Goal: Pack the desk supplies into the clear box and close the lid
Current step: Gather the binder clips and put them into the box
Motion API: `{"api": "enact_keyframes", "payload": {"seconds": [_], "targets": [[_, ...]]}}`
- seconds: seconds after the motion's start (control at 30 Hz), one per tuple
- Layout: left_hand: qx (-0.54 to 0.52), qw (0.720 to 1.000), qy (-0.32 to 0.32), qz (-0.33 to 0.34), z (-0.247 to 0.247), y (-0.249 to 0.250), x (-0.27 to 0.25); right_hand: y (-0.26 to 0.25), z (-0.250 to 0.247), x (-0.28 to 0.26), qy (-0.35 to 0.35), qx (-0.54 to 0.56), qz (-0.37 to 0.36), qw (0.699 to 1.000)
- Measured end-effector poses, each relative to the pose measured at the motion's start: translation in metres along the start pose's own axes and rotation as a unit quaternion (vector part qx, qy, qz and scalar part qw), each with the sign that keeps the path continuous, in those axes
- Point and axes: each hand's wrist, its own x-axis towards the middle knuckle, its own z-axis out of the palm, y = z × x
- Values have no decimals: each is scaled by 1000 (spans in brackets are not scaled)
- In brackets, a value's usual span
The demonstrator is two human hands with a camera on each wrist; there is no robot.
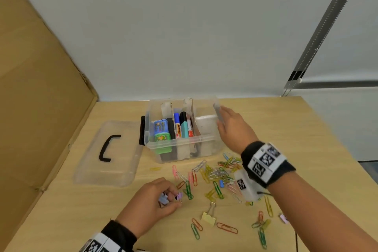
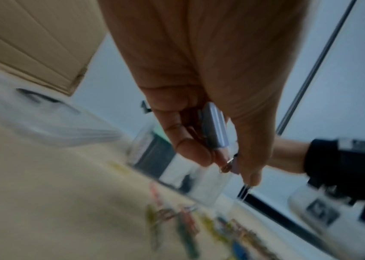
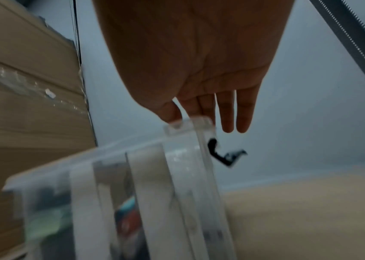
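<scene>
The clear box [image 1: 204, 139] stands open mid-table, with markers [image 1: 181, 127] and small blue and green items [image 1: 161, 132] in its divided compartments. Its lid [image 1: 114, 174] with a black handle lies flat to the left. Coloured paper clips [image 1: 216, 174] are scattered in front of the box. My left hand [image 1: 173, 197] hovers low over the table and pinches a lavender binder clip [image 1: 179, 196], with a blue-grey one [image 2: 214, 128] tucked in its palm. My right hand [image 1: 222, 116] reaches with straight fingers [image 3: 243, 112] to the box's right rim [image 3: 188, 126] and touches it.
A yellow binder clip [image 1: 209, 217] lies near the front. Another lavender one [image 1: 284, 218] sits at the right under my forearm. A cardboard panel [image 1: 41, 88] walls off the left side and a white wall [image 1: 184, 37] stands behind. The table's right edge [image 1: 337, 141] runs diagonally.
</scene>
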Motion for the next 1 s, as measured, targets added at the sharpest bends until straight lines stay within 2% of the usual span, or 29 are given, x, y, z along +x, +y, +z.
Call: {"api": "enact_keyframes", "payload": {"seconds": [0.1, 0.2, 0.27, 0.33, 0.43, 0.53, 0.7, 0.77, 0.87, 0.93, 1.0], "targets": [[26, 999, 3, 45, -17, 41, 20, 10, 19, -14, 11, 27, -8, 1000], [87, 991, 73, 74, -41, 77, 66, 11, 30, -16, 48, 65, -10, 997], [129, 980, 126, 81, -49, 88, 108, 13, 35, -17, 58, 88, -8, 994], [177, 973, 133, 58, -53, 93, 152, 13, 39, -17, 64, 96, -11, 993], [260, 963, 71, 26, -58, 97, 205, 12, 39, -17, 65, 100, -11, 993], [349, 937, -2, 3, -60, 97, 236, 12, 38, -18, 64, 106, -17, 992], [437, 885, -149, -50, -45, 99, 254, 13, 36, -18, 58, 100, -18, 993], [439, 881, -171, -50, -47, 100, 254, 13, 36, -18, 56, 95, -18, 994], [396, 908, -131, -38, -54, 104, 239, 12, 35, -19, 58, 91, -21, 994], [353, 933, -62, -1, -58, 109, 216, 12, 35, -19, 61, 95, -20, 993], [325, 944, 13, 62, -58, 110, 184, 12, 35, -20, 62, 99, -22, 993]]}}
